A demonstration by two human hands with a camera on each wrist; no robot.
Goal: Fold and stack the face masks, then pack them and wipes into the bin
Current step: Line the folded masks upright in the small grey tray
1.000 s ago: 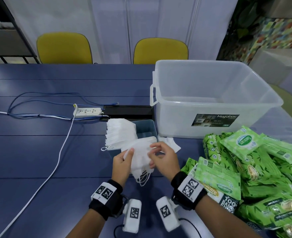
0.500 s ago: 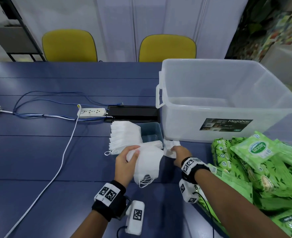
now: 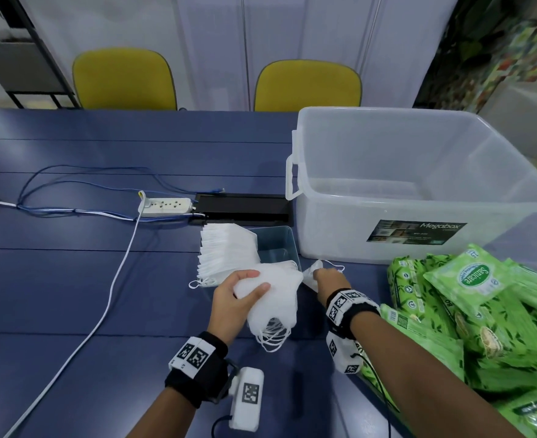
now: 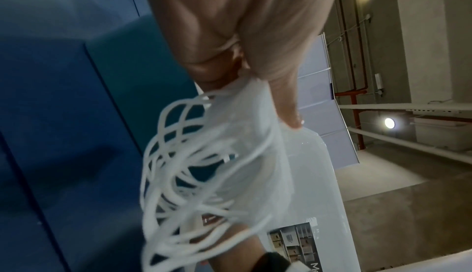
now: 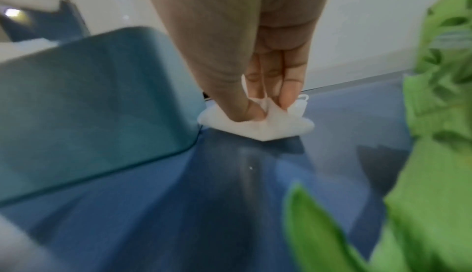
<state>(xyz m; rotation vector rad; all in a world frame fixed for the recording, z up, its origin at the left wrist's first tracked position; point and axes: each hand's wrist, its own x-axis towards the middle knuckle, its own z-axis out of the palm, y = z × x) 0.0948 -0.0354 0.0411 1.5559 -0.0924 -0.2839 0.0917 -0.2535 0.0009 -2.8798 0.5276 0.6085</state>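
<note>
My left hand [image 3: 245, 290] grips a bundle of folded white face masks [image 3: 276, 298] just above the blue table, their ear loops [image 4: 184, 175] dangling below. My right hand [image 3: 327, 278] pinches a single white mask [image 5: 258, 123] that lies on the table between the small teal box [image 3: 276, 245] and the clear bin [image 3: 419, 184]. A fanned stack of white masks [image 3: 226, 254] leans against the teal box on its left. Green wipe packs [image 3: 482, 311] are heaped at the right.
A white power strip [image 3: 166, 206] with white and blue cables [image 3: 102, 305] lies to the left. A black cable hatch [image 3: 245, 207] sits behind the teal box. Two yellow chairs [image 3: 308, 83] stand at the table's far edge.
My right hand let go of the bundle and reached right to the loose mask on the table, now pinching it. The left hand keeps holding the bundle.
</note>
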